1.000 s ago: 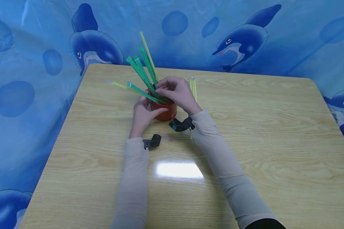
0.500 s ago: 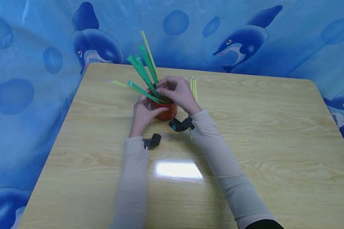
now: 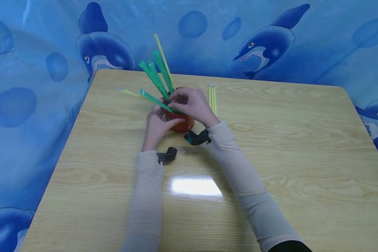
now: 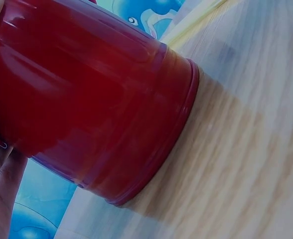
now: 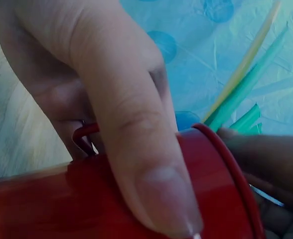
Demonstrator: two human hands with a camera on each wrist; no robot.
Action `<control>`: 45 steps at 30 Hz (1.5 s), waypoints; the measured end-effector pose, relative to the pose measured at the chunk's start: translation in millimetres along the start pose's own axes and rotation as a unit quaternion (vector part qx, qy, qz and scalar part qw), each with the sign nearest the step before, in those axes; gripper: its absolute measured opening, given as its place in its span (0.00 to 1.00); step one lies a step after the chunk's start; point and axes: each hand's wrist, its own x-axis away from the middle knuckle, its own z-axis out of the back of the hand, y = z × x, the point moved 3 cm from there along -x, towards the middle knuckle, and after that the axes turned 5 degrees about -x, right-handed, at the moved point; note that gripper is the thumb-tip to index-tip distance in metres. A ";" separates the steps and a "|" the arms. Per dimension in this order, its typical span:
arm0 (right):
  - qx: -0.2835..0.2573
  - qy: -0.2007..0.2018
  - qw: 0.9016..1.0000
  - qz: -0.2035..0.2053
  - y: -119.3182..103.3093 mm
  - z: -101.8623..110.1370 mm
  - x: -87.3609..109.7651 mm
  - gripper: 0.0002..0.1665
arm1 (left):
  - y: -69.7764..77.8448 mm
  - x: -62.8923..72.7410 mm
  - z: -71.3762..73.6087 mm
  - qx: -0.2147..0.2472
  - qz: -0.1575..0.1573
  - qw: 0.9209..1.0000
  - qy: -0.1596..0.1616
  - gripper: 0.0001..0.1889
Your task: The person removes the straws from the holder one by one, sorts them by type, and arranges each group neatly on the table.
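Observation:
A red cup stands on the table, its mouth holding several green-wrapped straws and yellow straws that lean left and back. My left hand grips the cup from the left, thumb across its front. At the rim, my right hand has thumb and index finger together on the green-wrapped straws, whose lower ends it hides. The left wrist view shows the cup close up with its base on the wood. In the right wrist view, a thumb presses on the cup beside a small curled handle.
A clear-wrapped bundle of yellow straws lies right of the cup, partly behind the right arm. The wooden table ends at a blue dolphin-printed sheet. Light reflects off the tabletop nearer the person.
My right hand has shifted slightly down and left at the cup's mouth. The left hand and the cup have stayed put; the straws look nearly unchanged.

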 end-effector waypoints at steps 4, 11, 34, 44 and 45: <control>-0.008 -0.026 0.999 0.024 -2.3 0.3 0.4 0.08 | -1.8 -0.3 0.6 0.022 -0.005 1.000 0.005 0.35; -0.015 -0.065 0.997 0.026 -1.1 4.3 1.0 0.08 | -9.6 -2.5 -0.2 -0.006 -0.027 1.000 0.009 0.34; 0.041 -0.090 0.994 0.053 -1.5 3.3 -0.3 0.11 | -9.3 -1.1 -0.3 0.002 -0.018 1.000 0.006 0.36; 0.026 -0.079 0.996 0.031 -0.7 1.8 -1.0 0.10 | -9.0 -0.3 0.1 -0.017 -0.016 1.000 0.009 0.36; 0.026 -0.076 0.996 0.028 -0.8 1.9 -0.9 0.10 | -9.2 -0.8 0.0 -0.009 -0.012 1.000 0.008 0.36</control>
